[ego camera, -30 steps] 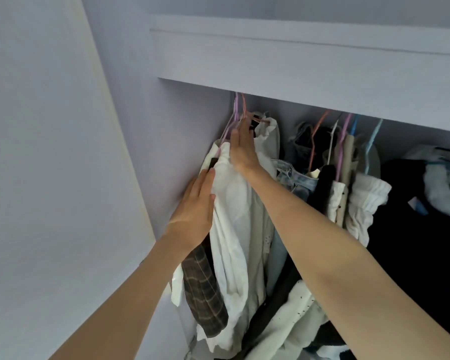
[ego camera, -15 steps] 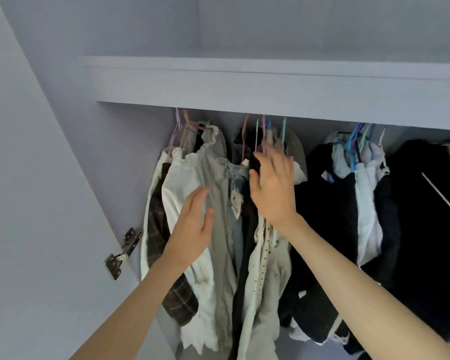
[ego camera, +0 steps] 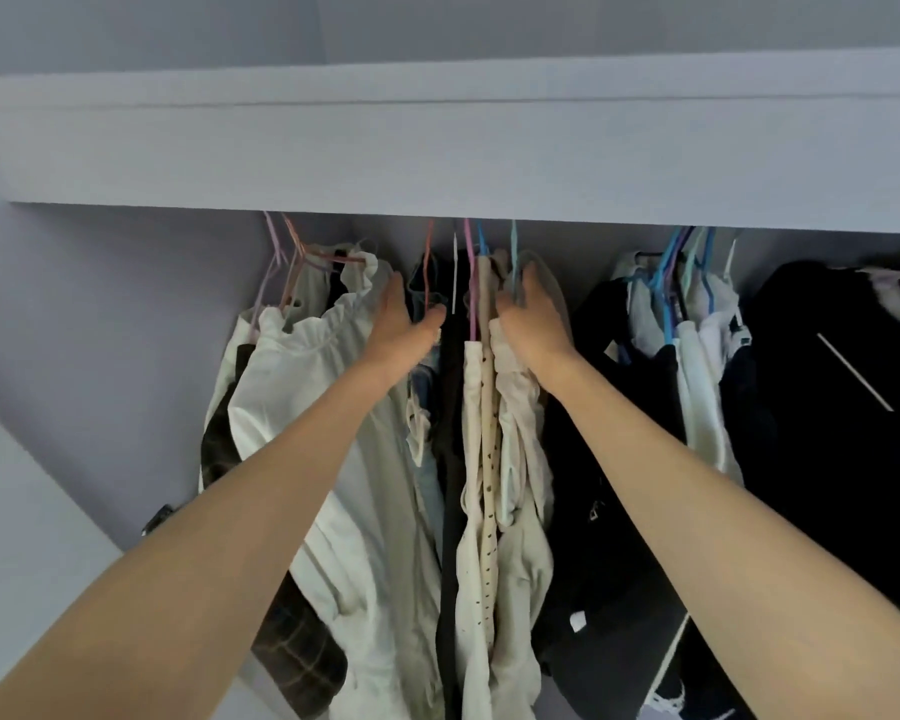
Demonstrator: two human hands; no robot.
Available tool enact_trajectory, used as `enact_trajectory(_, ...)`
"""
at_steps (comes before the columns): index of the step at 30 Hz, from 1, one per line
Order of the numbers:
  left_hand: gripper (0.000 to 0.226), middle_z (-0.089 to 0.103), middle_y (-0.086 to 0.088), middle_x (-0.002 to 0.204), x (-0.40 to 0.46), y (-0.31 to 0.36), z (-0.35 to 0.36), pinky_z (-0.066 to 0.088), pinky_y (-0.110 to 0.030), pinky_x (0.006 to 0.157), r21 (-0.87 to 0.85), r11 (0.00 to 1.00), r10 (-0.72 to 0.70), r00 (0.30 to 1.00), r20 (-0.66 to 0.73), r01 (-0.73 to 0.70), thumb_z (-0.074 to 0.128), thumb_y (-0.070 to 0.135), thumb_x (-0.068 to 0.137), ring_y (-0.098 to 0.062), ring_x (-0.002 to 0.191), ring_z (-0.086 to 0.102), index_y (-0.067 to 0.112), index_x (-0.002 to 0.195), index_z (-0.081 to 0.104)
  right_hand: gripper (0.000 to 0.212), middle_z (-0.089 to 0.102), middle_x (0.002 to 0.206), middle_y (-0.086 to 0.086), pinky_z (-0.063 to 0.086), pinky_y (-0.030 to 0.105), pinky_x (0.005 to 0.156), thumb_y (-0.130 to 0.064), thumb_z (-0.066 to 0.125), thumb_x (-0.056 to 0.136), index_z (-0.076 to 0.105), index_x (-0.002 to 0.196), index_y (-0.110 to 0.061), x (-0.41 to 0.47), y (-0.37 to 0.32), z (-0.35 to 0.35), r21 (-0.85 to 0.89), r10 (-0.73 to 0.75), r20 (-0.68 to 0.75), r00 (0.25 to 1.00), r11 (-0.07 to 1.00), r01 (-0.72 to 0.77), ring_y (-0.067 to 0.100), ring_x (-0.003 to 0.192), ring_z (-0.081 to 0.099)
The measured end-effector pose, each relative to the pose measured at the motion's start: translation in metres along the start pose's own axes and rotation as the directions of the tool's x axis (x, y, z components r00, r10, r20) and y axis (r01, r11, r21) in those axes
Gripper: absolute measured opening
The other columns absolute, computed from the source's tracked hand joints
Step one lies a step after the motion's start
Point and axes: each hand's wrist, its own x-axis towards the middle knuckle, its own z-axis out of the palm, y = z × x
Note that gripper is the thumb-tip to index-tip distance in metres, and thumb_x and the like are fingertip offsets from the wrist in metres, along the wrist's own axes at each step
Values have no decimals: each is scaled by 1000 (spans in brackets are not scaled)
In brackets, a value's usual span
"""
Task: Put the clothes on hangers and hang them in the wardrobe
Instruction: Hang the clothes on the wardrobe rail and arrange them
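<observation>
- Left hand [ego camera: 404, 324]: fingers straight, pressed on the white ruffled garment [ego camera: 328, 387], left of the gap.
- Right hand [ego camera: 533, 317]: fingers curl into the cream dotted garment [ego camera: 484, 459]; exact hold unclear.
- Clothes on coloured hangers [ego camera: 471, 272] under the wardrobe shelf [ego camera: 437, 163].
- Dark garments [ego camera: 827, 407] far right.

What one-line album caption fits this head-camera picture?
Both hands, left hand and right hand, reach among hung clothes in the wardrobe.
</observation>
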Motion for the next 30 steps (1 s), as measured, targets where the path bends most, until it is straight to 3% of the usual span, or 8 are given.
enact_trajectory(2, 70, 11, -3, 156, 15, 3, -1, 21, -29, 110, -63, 998, -17, 999, 52, 20, 47, 17, 94, -18, 139, 21, 17, 149, 5, 53, 41, 142, 7, 36, 21, 92, -17, 34, 98, 19, 148, -24, 15, 2, 2, -24, -19, -10, 1000, 1000, 19, 22, 126, 45)
enact_trajectory(5, 65, 33, -10, 146, 29, 6, 0, 36, -26, 93, -84, 996, 37, 994, 103, -28, 44, 4, 88, -17, 119, 42, 14, 147, 18, 50, 51, 129, 11, 45, 33, 97, -5, 36, 93, 32, 142, -14, 26, 9, 4, -4, -67, -29, 997, 998, 67, 26, 117, 53)
enact_trajectory(7, 63, 33, -4, 148, 33, 9, 4, 32, -22, 97, -135, 989, 84, 987, 136, -65, 39, 3, 90, -16, 128, 36, 19, 148, 19, 49, 56, 119, 10, 47, 37, 96, -2, 35, 92, 36, 140, -11, 29, 15, 4, -5, -108, -38, 993, 994, 108, 25, 110, 57)
enact_trajectory(10, 52, 14, 6, 154, 38, 4, 12, 12, -12, 103, -178, 977, 147, 977, 152, -119, 29, 12, 100, -9, 141, 12, 19, 149, 11, 51, 56, 125, 9, 42, 34, 101, -1, 34, 92, 37, 141, -16, 30, 23, 1, 0, -161, -56, 985, 987, 161, 21, 115, 54)
enact_trajectory(15, 52, 14, 6, 155, 44, 4, 30, 8, -32, 118, -194, 961, 239, 941, 241, -195, 30, 14, 100, -8, 142, 11, 25, 149, 16, 35, 64, 112, 10, 45, 39, 99, -15, 40, 97, 51, 130, -16, 31, 23, -1, 59, -217, -112, 970, 973, 224, 21, 106, 59)
enact_trajectory(20, 58, 32, 11, 149, 43, 15, 49, 23, -31, 115, -253, 946, 278, 904, 324, -201, 38, 10, 92, -3, 134, 31, 36, 144, 29, 43, 58, 127, 7, 40, 36, 105, -14, 42, 95, 44, 138, -17, 28, 28, -3, 144, -188, -153, 970, 967, 210, 16, 119, 53)
enact_trajectory(23, 48, 40, 15, 143, 47, 15, 44, 29, -25, 110, -303, 937, 269, 911, 312, -173, 40, 21, 95, 1, 126, 41, 38, 140, 35, 46, 53, 134, 8, 38, 36, 107, -12, 42, 96, 39, 141, -17, 23, 28, 2, 250, -142, -157, 977, 952, 179, 16, 123, 50)
enact_trajectory(30, 48, 10, 8, 156, 43, 9, 37, 8, -33, 118, -211, 951, 284, 910, 301, -227, 27, 24, 103, -6, 142, 8, 29, 148, 12, 44, 43, 143, 3, 30, 17, 106, -18, 39, 100, 33, 143, -19, 12, 21, -6, 306, -122, -75, 990, 942, 140, 13, 130, 41)
